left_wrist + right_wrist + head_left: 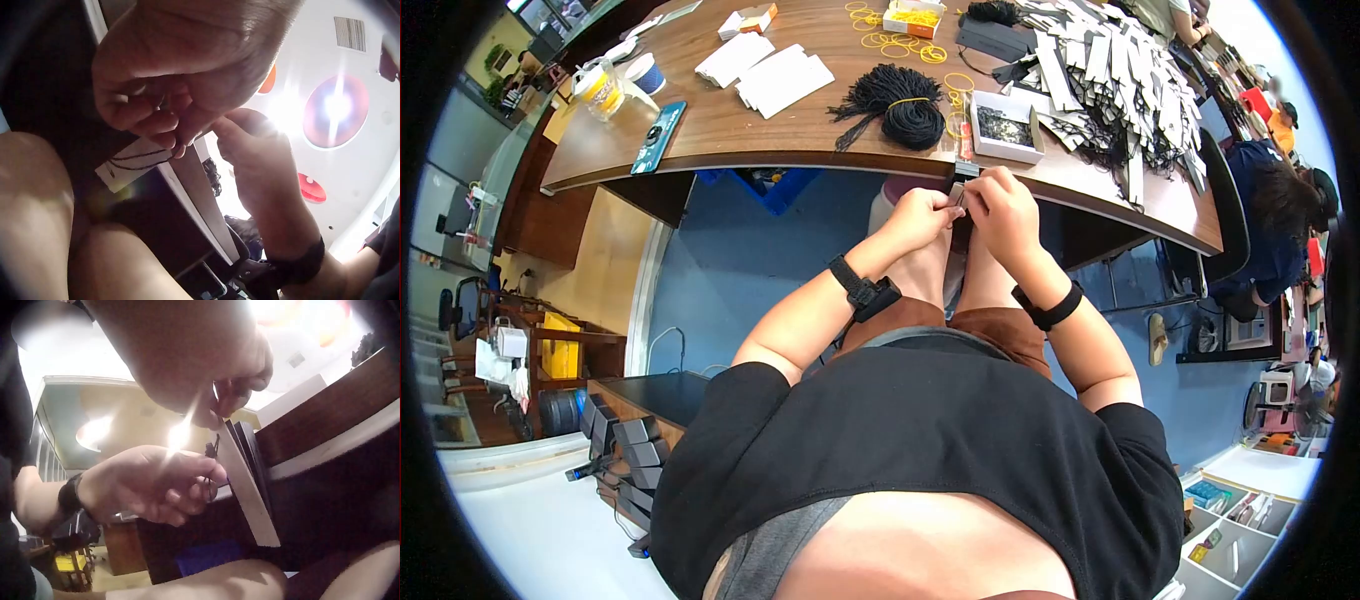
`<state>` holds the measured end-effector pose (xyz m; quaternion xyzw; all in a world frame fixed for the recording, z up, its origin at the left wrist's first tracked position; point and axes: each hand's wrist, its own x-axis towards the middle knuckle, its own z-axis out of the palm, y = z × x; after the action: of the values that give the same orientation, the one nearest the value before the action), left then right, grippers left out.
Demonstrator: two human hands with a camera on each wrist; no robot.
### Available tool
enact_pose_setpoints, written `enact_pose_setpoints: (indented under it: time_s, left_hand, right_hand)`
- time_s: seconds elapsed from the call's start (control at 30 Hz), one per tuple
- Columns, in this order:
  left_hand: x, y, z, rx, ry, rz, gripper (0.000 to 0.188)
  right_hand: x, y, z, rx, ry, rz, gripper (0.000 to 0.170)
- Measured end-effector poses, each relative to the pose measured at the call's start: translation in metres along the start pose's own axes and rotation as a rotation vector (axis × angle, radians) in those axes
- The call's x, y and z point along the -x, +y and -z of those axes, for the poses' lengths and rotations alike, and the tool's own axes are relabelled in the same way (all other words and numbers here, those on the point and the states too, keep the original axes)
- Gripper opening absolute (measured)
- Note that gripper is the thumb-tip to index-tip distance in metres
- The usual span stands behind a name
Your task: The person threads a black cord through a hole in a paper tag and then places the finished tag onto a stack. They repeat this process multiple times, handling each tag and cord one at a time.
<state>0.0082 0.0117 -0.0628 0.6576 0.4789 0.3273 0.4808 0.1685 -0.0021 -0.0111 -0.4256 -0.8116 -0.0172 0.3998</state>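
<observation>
Both hands meet at the table's front edge. In the right wrist view my left hand (150, 484) pinches a thin black cord (211, 451) between thumb and fingertips. My right hand (1003, 207) is just above it, its fingers curled and pinching at the cord's upper end. A white tag (253, 500) stands upright beside the fingertips, with dark strips behind it. From the left wrist view, a loop of the black cord (134, 167) runs from the fingertips across a white tag (122, 178). The left hand's curled fingers partly hide the pinch there.
On the wooden table (800, 140) lie a bundle of black cords (910, 110), an open white box (1005, 127), yellow rubber bands (890, 45), white card stacks (785, 80) and a big pile of corded tags (1100, 80). A phone (658, 138) and cups stand left.
</observation>
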Motion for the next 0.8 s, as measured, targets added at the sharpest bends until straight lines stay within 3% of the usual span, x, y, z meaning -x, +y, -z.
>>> enact_pose_setpoints:
  time_s: [0.1, 0.2, 0.3, 0.4, 0.5, 0.53, 0.6, 0.7, 0.8]
  left_hand:
    - [-0.001, -0.010, -0.001, 0.039, 0.066, -0.116, 0.017]
    - [-0.001, -0.017, 0.001, 0.120, 0.007, -0.074, 0.017]
    - [0.006, -0.007, 0.005, 0.043, -0.033, -0.006, 0.018]
    - [0.006, -0.007, 0.002, 0.077, -0.026, -0.009, 0.018]
    - [0.008, -0.002, -0.001, 0.050, -0.024, -0.036, 0.018]
    - [0.009, -0.001, 0.001, 0.028, -0.061, -0.017, 0.017]
    - [0.010, -0.001, 0.006, -0.017, -0.132, 0.021, 0.017]
    - [0.009, -0.007, 0.007, 0.146, -0.161, 0.010, 0.016]
    - [0.009, -0.006, 0.006, 0.167, -0.174, -0.002, 0.017]
  right_hand:
    - [-0.001, 0.000, -0.002, -0.199, -0.091, -0.339, 0.015]
    - [0.001, 0.006, -0.005, -0.311, -0.175, -0.559, 0.012]
    - [0.004, 0.013, -0.011, -0.404, -0.129, -0.538, 0.010]
    - [0.001, 0.001, -0.008, -0.196, -0.048, -0.402, 0.009]
    - [0.004, -0.010, -0.003, -0.051, -0.079, -0.232, 0.009]
    - [0.007, -0.011, -0.002, -0.041, -0.173, -0.209, 0.010]
    - [0.016, -0.010, 0.001, -0.044, -0.293, -0.230, 0.011]
    - [0.017, 0.007, -0.010, -0.269, -0.120, -0.454, 0.016]
    - [0.011, 0.013, -0.020, -0.720, -0.117, -0.709, 0.019]
